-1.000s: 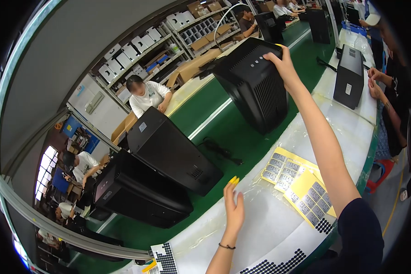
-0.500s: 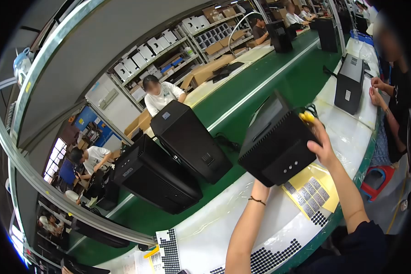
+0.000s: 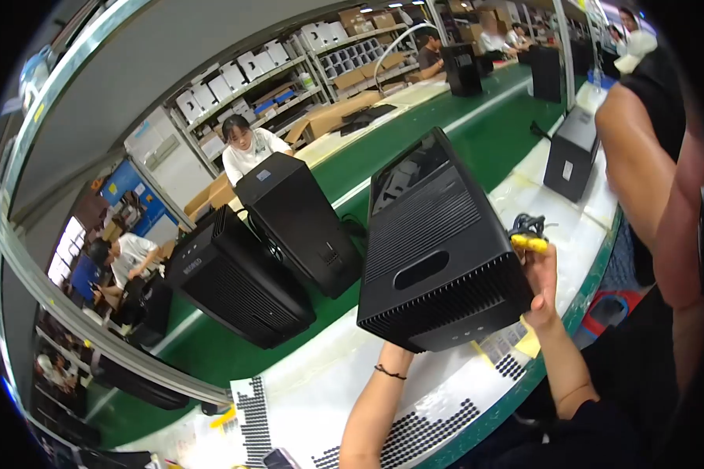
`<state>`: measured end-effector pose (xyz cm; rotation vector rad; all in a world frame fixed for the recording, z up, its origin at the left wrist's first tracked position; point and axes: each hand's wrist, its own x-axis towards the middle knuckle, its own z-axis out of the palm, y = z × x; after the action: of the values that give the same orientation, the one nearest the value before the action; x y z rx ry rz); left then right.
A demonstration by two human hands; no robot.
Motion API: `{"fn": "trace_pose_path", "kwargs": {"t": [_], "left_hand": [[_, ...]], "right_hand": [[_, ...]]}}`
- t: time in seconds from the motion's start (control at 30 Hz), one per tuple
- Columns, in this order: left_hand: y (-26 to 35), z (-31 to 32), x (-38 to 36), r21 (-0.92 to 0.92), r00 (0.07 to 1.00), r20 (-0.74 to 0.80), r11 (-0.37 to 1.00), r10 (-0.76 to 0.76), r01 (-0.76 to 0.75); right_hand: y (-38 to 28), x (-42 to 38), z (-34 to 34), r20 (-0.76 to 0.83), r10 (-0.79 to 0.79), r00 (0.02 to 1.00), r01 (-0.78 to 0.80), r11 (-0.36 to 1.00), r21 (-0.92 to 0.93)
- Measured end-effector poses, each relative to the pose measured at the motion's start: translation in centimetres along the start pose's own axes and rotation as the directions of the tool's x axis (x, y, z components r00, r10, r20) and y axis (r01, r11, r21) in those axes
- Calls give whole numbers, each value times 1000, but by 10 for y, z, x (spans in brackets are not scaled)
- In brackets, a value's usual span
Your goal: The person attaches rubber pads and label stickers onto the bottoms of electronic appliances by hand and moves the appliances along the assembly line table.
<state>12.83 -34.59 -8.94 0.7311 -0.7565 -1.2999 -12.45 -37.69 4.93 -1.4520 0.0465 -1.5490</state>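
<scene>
A black ribbed box-shaped device (image 3: 438, 242) with an oval recess is held tilted over the white work surface (image 3: 321, 391). Under its near left side reaches my left hand (image 3: 397, 353), its fingers hidden by the device. At the right side my right hand (image 3: 541, 285) grips the device near a yellow piece (image 3: 529, 243), which lies by the fingertips. A coiled black cable (image 3: 528, 226) sits just behind that piece. Beneath the device, partly covered, are a yellow-edged label sheet (image 3: 497, 345) and sheets of black round dots (image 3: 430, 434).
Two black devices (image 3: 238, 277) (image 3: 301, 223) stand on the green conveyor (image 3: 188, 332) to the left. Another device (image 3: 572, 152) is at the right, beside a co-worker's arm (image 3: 641, 168). A metal frame post (image 3: 133, 359) crosses the left. Other people work across the line.
The held device has turned and tilted, so its ribbed, recessed face shows more. The co-worker's arm at the right has come closer. The view has shifted slightly.
</scene>
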Motion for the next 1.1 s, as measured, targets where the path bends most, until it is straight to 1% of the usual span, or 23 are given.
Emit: {"fn": "trace_pose_path", "kwargs": {"t": [0.1,0.13,0.2,0.23,0.27,0.33,0.37,0.4,0.43,0.47,0.5,0.57,0.73,0.83,0.87,0.93,1.0,1.1], "left_hand": [[1,4,-3,18,999,-9,999,45,-45],[2,6,-4,20,998,-18,998,58,-58],[6,13,-8,34,995,-41,996,88,-87],[8,17,-11,44,993,-46,994,105,-103],[9,20,-13,59,990,-55,991,126,-123],[13,24,-20,83,985,-59,984,160,-155],[15,26,-23,109,983,-60,980,172,-165],[17,28,-27,124,979,-68,976,190,-181],[19,30,-28,142,975,-73,970,209,-197],[22,32,-29,162,969,-78,962,233,-219],[24,34,-33,193,961,-84,951,262,-242],[25,38,-39,259,949,-84,926,305,-275],[45,47,-71,439,899,-107,832,424,-340],[60,48,-96,554,846,-139,748,515,-364],[66,51,-101,605,813,-136,697,566,-385],[76,54,-113,707,765,-125,598,631,-377],[84,57,-121,761,718,-103,520,689,-389],[84,69,-131,770,695,-78,485,715,-413]], "right_hand": [[2,-2,0,10,-20,1000,20,1000,-9],[0,-4,0,7,16,1000,-16,999,-31],[3,-9,-2,-4,17,1000,-17,999,-48],[-1,-12,1,-25,45,999,-46,998,-52],[1,-13,3,-26,14,1000,-15,999,-45],[2,-17,3,50,-30,998,28,998,48],[3,-21,4,23,-21,1000,19,997,76],[2,-25,0,11,-2,1000,1,994,105],[1,-30,2,-27,46,999,-40,984,176],[-3,-30,6,-64,61,996,-48,981,186],[-3,-33,2,-97,198,975,-170,955,245],[6,-33,10,-48,47,998,-32,958,284],[-15,-17,30,4,76,997,-74,951,301],[-14,-21,27,49,124,991,-132,964,231],[-14,-18,29,60,139,989,-149,963,226],[-19,-11,37,72,182,981,-193,960,204],[-15,-9,29,110,216,970,-231,960,156],[-5,-16,5,144,255,956,-256,967,-10]]}}
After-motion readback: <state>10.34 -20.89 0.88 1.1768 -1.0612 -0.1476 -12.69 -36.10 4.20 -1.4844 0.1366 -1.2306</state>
